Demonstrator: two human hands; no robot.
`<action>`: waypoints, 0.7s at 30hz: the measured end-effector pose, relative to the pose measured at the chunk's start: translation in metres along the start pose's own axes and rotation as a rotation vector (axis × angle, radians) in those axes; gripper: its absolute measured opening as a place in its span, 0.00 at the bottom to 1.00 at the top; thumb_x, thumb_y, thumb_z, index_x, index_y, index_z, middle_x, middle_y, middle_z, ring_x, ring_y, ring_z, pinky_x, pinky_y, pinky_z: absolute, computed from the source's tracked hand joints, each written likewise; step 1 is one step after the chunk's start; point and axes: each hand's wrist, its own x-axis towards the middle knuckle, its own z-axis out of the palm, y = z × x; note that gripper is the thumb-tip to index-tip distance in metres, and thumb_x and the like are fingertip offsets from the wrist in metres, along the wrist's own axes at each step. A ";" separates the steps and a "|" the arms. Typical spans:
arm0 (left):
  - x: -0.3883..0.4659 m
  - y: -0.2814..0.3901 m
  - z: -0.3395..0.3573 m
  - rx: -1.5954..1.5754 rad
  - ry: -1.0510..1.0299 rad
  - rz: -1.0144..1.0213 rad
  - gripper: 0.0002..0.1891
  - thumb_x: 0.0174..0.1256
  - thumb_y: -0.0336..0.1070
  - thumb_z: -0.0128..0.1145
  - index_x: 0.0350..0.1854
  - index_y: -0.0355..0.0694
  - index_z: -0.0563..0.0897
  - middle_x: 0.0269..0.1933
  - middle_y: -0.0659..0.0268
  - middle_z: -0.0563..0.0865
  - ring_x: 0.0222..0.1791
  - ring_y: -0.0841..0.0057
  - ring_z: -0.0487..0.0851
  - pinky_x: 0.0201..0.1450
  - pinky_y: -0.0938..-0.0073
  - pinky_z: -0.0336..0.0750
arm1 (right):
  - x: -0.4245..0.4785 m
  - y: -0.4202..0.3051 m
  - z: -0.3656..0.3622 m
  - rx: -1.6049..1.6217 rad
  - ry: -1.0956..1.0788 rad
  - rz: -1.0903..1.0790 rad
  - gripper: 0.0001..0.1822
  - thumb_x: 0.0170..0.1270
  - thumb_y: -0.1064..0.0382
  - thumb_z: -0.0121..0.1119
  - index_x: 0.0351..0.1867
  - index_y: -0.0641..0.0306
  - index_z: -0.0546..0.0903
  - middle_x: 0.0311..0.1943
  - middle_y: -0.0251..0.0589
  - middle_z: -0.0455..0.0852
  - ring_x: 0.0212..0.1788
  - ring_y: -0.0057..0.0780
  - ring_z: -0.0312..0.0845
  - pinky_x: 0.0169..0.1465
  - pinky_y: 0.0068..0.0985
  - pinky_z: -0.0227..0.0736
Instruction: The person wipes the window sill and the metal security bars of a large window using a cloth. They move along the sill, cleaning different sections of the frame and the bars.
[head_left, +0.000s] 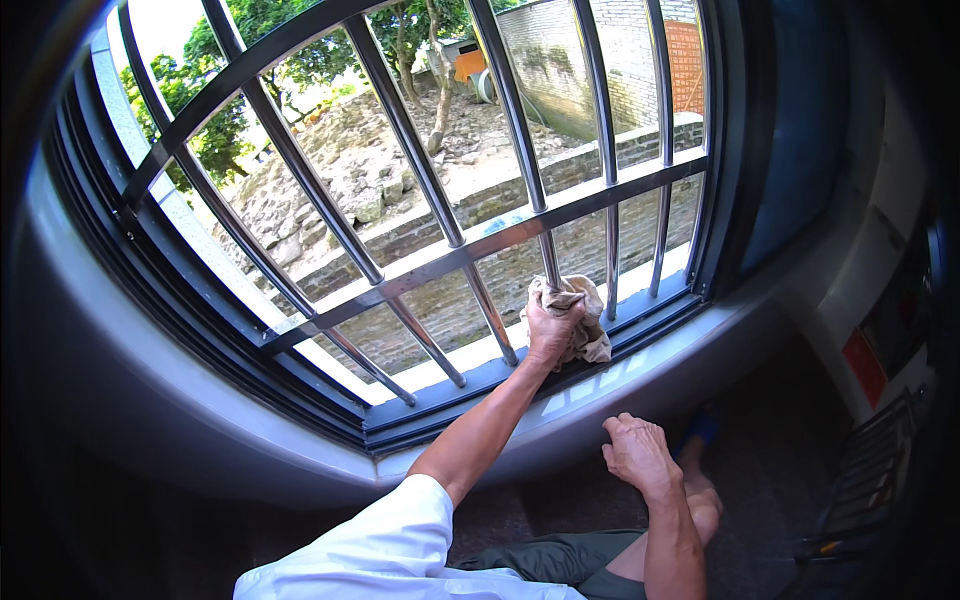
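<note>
My left hand (551, 330) grips a crumpled beige rag (592, 341). The cloth is wrapped around the lower end of an upright metal bar (550, 259) of the window grille, just above the dark window frame. Below the sill, my right hand (641, 454) hangs in the air with its fingers loosely bent and a gap beside the thumb. Nothing shows in it, though the palm is turned from view. A shiny crossbar (502, 236) runs across the uprights above my left hand.
The pale window sill (675, 345) curves along the near side of the sliding-window track (405, 439). Outside are a rubble slope (330, 165) and a brick wall (585, 67). A dark metal rack (874, 465) stands at the right, near my bent knee (703, 506).
</note>
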 end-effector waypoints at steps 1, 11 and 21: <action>-0.002 0.002 0.001 0.003 -0.014 -0.011 0.31 0.59 0.29 0.82 0.62 0.37 0.78 0.54 0.63 0.88 0.53 0.75 0.88 0.60 0.69 0.86 | -0.002 0.001 0.001 -0.010 -0.002 0.006 0.17 0.66 0.63 0.72 0.54 0.65 0.89 0.49 0.53 0.92 0.54 0.54 0.92 0.60 0.47 0.85; 0.005 -0.011 -0.003 0.063 -0.027 0.026 0.27 0.60 0.29 0.81 0.59 0.37 0.81 0.51 0.64 0.90 0.49 0.75 0.90 0.57 0.69 0.86 | 0.000 0.000 0.006 -0.012 -0.044 0.010 0.17 0.65 0.62 0.73 0.53 0.66 0.90 0.48 0.54 0.92 0.54 0.53 0.92 0.60 0.47 0.85; 0.003 -0.008 -0.001 0.019 -0.005 0.019 0.27 0.59 0.27 0.82 0.58 0.35 0.80 0.48 0.63 0.92 0.47 0.76 0.91 0.54 0.71 0.87 | 0.002 -0.003 0.004 -0.024 -0.090 0.020 0.17 0.67 0.62 0.73 0.55 0.66 0.90 0.50 0.54 0.93 0.55 0.53 0.92 0.61 0.47 0.84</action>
